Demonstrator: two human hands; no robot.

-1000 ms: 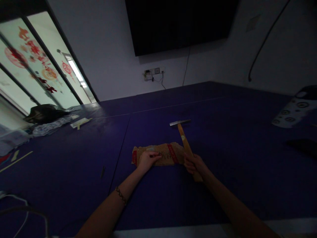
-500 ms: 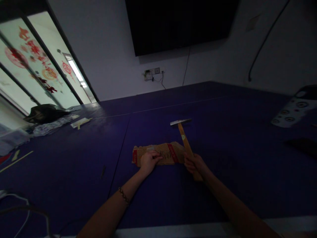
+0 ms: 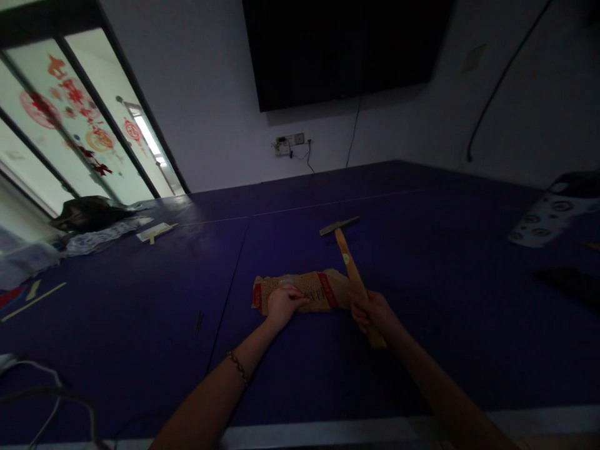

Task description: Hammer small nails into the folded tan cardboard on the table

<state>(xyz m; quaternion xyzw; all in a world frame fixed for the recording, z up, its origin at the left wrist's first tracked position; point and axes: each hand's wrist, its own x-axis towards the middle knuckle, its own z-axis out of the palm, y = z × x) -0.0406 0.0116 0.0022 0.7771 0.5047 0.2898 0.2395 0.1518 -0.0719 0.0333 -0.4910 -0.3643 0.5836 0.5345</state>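
Observation:
A flattened piece of brown cardboard [image 3: 338, 289] with red bands and dark print lies on the purple tabletop. My left hand [image 3: 284, 301] rests on it, thumb and fingers pinched together; whatever sits between the fingertips is too small and dark to make out. In my right hand [image 3: 375, 314] is a hammer [image 3: 347, 257], gripped low on its wooden handle. The metal head points away from me and is raised beyond the cardboard's far edge. Left of the cardboard lie thin dark sticks [image 3: 198, 322], perhaps nails.
The purple table [image 3: 445, 262] runs back to the wall. A patterned white object [image 3: 539, 217] and a dark flat item [image 3: 569, 284] sit at the right. At the left are a dark bag [image 3: 89, 214], a white tray [image 3: 157, 232], a yellow strip [image 3: 35, 302] and cables [image 3: 59, 392].
The hammer head has tilted and shifted slightly away from me, with my right hand still around the handle. My left hand keeps its place on the cardboard. The view has shifted slightly.

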